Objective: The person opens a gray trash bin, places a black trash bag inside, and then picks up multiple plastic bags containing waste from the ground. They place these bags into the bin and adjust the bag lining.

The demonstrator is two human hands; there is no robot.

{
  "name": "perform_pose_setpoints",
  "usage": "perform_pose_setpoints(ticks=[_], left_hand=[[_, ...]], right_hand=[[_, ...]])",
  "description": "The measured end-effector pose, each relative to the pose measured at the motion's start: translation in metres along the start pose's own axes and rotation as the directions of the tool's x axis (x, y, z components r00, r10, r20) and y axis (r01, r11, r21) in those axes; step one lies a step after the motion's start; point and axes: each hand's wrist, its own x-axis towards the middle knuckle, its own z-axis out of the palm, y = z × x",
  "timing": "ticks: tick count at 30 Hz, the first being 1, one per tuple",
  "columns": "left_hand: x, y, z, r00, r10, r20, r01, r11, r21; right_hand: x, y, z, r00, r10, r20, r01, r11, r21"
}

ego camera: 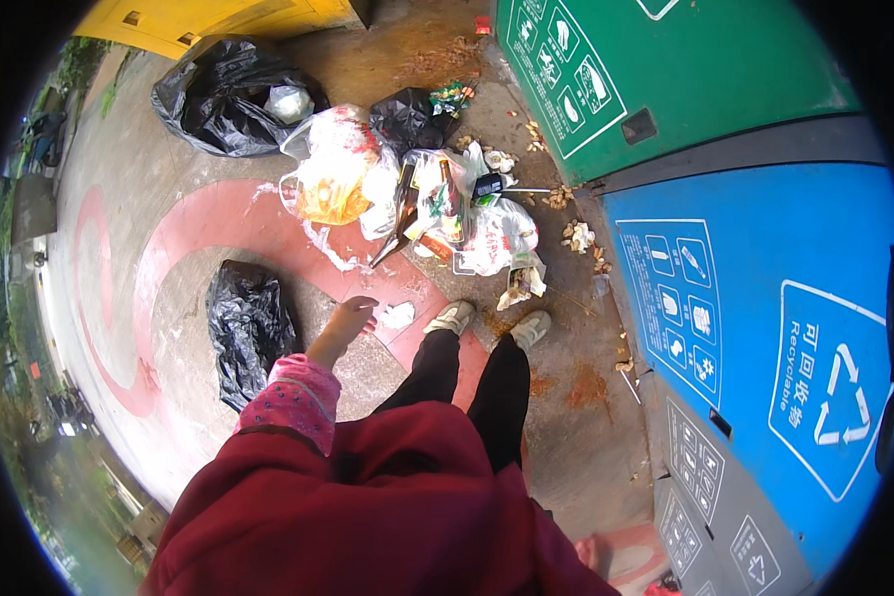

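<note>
My left hand (352,319), in a pink patterned cuff, hangs above the ground with fingers slightly apart and nothing in them. Beneath and right of it lies a crumpled white tissue (398,315). A black plastic bag (249,328) lies left of my left hand. Farther ahead is a heap of litter: a brown glass bottle (404,208), a second bottle (448,194) among clear plastic, a white bag with red print (495,242) and a bag with orange contents (335,194). My right hand (587,551) shows only partly, blurred low beside my jacket; its grip is unclear.
To the right stand a green bin (685,74), a blue recycling bin (752,246) and a grey bin (704,477). An open black bag (223,104) lies near a yellow container (216,22). Nut shells (559,197) and a wet stain (585,387) mark the ground.
</note>
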Motion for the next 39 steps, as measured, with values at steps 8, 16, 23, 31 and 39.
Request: perform_pose_setpoints(ticks=[8, 16, 23, 31, 39], left_hand=[[-0.002, -0.012, 0.019, 0.993, -0.08, -0.081, 0.093, 0.981, 0.171], [0.128, -0.038, 0.037, 0.99, 0.125, 0.062, -0.139, 0.924, 0.357], [0.122, -0.011, 0.108, 0.953, 0.304, 0.017, -0.288, 0.883, 0.372], [0.115, -0.041, 0.173, 0.9, 0.287, 0.329, -0.388, 0.871, 0.301], [0.173, -0.06, 0.166, 0.972, 0.197, 0.127, -0.229, 0.918, 0.325]], right_hand=[[0.115, -0.283, 0.24, 0.901, -0.32, 0.292, 0.304, 0.947, 0.101], [0.23, -0.304, 0.4, 0.795, -0.312, 0.52, 0.6, 0.533, -0.597], [0.315, -0.292, 0.524, 0.62, -0.594, 0.512, 0.672, 0.066, -0.738], [0.374, -0.337, 0.623, 0.427, -0.564, 0.707, 0.672, -0.326, -0.665], [0.382, -0.369, 0.58, 0.714, -0.395, 0.579, 0.699, 0.347, -0.625]])
